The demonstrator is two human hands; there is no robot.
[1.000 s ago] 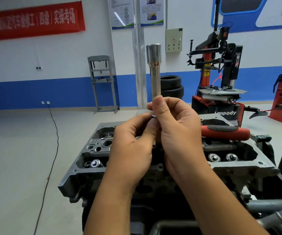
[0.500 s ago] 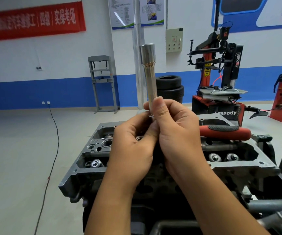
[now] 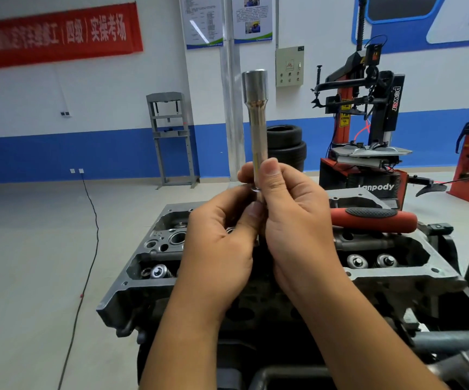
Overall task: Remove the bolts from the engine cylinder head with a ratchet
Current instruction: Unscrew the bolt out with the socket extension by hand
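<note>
A long steel socket [image 3: 257,122] stands upright, wide end up, above the grey cylinder head [image 3: 148,280]. My right hand [image 3: 298,226] pinches its lower shaft between thumb and fingers. My left hand [image 3: 219,249] curls round the socket's bottom end, thumb against it, just below a small metal ring. What sits at that end is hidden by my fingers. The ratchet, with its red and black handle [image 3: 374,219], lies on the far right of the head, and neither hand touches it.
Valve springs [image 3: 158,271] show in the head's open bays on both sides. A red tyre changer [image 3: 368,122] and stacked tyres [image 3: 285,144] stand behind. A grey press frame [image 3: 171,136] is at the wall. A black cable [image 3: 89,220] runs across the floor at left.
The socket's top leaned left half a second ago and is back upright. Both hands keep the same hold and place.
</note>
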